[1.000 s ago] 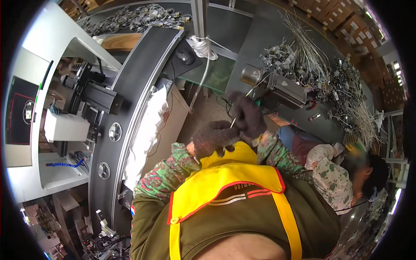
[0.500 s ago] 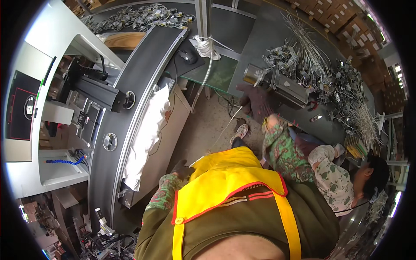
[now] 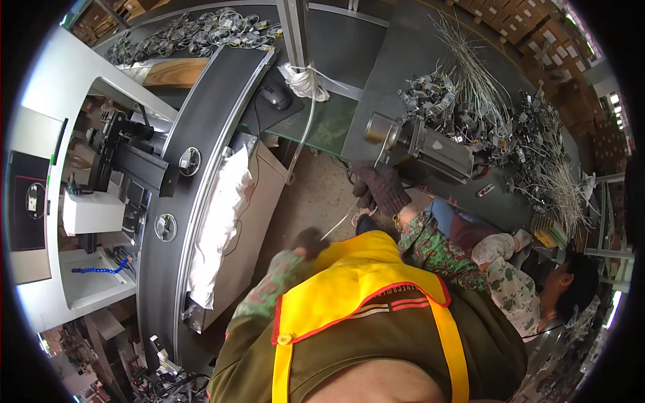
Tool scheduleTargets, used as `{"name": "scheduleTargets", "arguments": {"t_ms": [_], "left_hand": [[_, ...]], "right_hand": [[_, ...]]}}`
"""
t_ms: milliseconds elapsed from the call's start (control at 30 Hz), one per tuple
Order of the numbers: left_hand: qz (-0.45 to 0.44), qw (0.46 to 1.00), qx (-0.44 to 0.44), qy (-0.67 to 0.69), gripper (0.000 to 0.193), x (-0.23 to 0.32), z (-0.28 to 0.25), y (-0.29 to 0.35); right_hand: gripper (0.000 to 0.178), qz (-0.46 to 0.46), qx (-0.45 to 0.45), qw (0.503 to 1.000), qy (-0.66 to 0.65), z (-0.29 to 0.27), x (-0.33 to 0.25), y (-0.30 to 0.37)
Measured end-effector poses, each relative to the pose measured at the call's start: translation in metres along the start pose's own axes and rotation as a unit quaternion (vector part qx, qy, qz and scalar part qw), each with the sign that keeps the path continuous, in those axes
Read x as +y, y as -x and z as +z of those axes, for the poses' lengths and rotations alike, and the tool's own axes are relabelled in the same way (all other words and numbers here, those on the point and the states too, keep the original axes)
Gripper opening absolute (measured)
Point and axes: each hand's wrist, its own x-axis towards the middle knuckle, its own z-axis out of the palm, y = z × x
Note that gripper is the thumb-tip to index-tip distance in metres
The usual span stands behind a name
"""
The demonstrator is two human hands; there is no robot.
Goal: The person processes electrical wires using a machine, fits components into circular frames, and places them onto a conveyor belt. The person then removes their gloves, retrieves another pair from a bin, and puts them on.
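A thin white cable runs slantwise between my two dark-gloved hands, in front of my yellow apron. My left hand, blurred by motion, is closed around its lower end. Farther up, my right hand has its fingers curled on the cable, beside the bench edge. Just beyond the right hand is a grey machine with a round metal head; a pale strand loops by that head. Whether this strand is the same cable is hidden by the glove.
A curved dark conveyor carries coiled cables on my left, beside a white machine. On the right bench lie piled cables with metal connectors. A co-worker in a patterned sleeve sits at right. A post stands ahead.
My left hand has moved up and to the right, while my right hand has come down toward me. The cable span between them is shorter. The view has shifted slightly.
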Motion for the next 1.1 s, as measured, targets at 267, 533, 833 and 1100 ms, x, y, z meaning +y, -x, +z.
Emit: {"name": "scheduleTargets", "arguments": {"t_ms": [267, 533, 833, 1100], "left_hand": [[0.301, 0.947, 0.009, 0.11, 0.039, 0.222, -0.007, -0.132], [0.558, 0.826, 0.057, -0.059, 0.036, 0.208, -0.027, -0.106], [0.384, 0.922, -0.025, 0.05, 0.044, 0.201, -0.074, 0.082], [0.323, 0.776, -0.142, 0.523, 0.032, 0.144, -0.07, 0.095]], "right_hand": [[0.028, -0.279, -0.015, 0.859, 0.429, -0.039, -0.047, 0.026], [0.065, -0.291, 0.084, 0.673, 0.675, -0.023, -0.107, -0.029], [0.063, -0.559, -0.009, 0.641, 0.526, 0.025, -0.081, -0.024], [0.054, -0.457, 0.003, 0.857, 0.238, 0.057, -0.061, 0.003]]}}
